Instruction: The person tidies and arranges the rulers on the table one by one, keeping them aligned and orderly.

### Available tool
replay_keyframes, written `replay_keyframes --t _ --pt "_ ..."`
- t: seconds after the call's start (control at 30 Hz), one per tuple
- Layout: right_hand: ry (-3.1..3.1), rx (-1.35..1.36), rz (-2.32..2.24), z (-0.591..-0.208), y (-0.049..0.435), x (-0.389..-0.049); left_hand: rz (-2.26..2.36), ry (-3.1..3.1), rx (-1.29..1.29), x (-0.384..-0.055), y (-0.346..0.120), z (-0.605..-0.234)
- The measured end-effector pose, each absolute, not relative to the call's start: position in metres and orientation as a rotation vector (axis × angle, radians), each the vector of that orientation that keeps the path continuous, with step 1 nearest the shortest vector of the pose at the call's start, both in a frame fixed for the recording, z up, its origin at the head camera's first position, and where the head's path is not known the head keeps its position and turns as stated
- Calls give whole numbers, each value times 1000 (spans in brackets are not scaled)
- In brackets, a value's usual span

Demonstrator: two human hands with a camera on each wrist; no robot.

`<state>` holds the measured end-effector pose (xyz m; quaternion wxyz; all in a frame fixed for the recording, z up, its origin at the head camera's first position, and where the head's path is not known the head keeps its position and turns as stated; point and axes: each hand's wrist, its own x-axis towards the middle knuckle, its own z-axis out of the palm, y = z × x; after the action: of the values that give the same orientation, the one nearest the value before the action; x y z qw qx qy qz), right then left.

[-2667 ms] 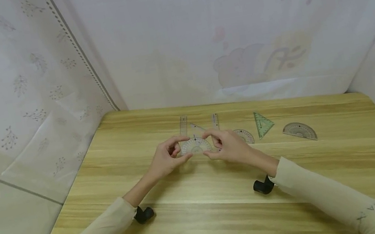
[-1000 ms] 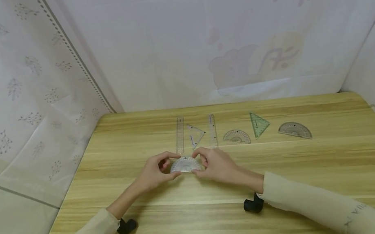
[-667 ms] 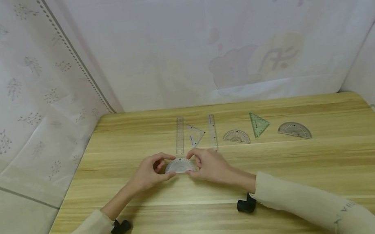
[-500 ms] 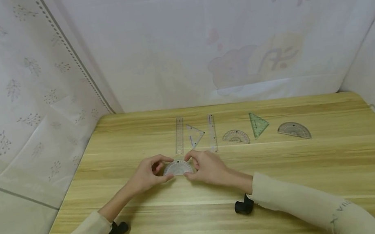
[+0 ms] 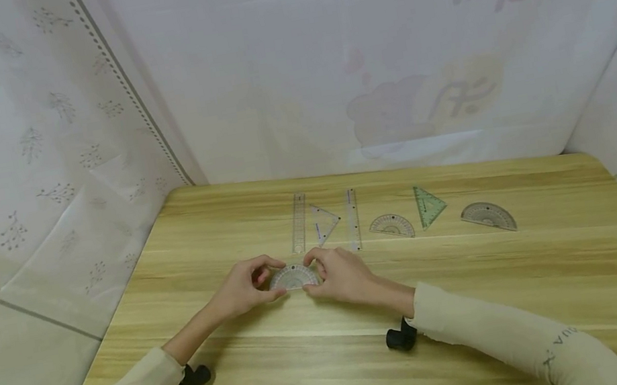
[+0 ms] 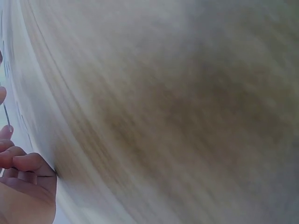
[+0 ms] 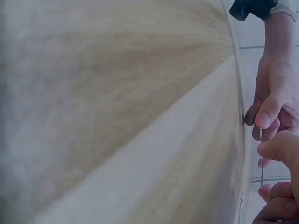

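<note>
A clear half-round protractor (image 5: 293, 277) is held between both hands, its straight edge toward me. My left hand (image 5: 243, 288) pinches its left end between thumb and forefinger, and my right hand (image 5: 342, 274) pinches the right end likewise. Seen edge-on in the right wrist view, the protractor (image 7: 262, 175) looks held just off the tabletop. Only part of the left hand (image 6: 29, 184) shows at the lower left of the left wrist view. Just beyond the hands lie a clear ruler (image 5: 298, 223) and a clear set square (image 5: 327, 223).
Farther right on the wooden table (image 5: 327, 380) are a second clear ruler (image 5: 352, 219), another clear protractor (image 5: 392, 225), a green set square (image 5: 430, 205) and a greyish protractor (image 5: 489, 216). White printed cloth (image 5: 275, 68) hangs behind the table and at both sides.
Both hands have drawn the protractor toward me and left, away from the rulers and set square, which now show more fully. Over the last half second the hands have hardly moved.
</note>
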<state>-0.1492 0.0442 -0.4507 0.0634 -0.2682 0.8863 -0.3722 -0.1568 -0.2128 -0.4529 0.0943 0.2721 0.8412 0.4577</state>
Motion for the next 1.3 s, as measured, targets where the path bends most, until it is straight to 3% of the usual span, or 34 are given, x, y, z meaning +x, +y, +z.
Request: replay_keyframes --t 1.3 --pt "2660 -728 -922 -447 30 -153 1148 2572 735 -156 -211 -451"
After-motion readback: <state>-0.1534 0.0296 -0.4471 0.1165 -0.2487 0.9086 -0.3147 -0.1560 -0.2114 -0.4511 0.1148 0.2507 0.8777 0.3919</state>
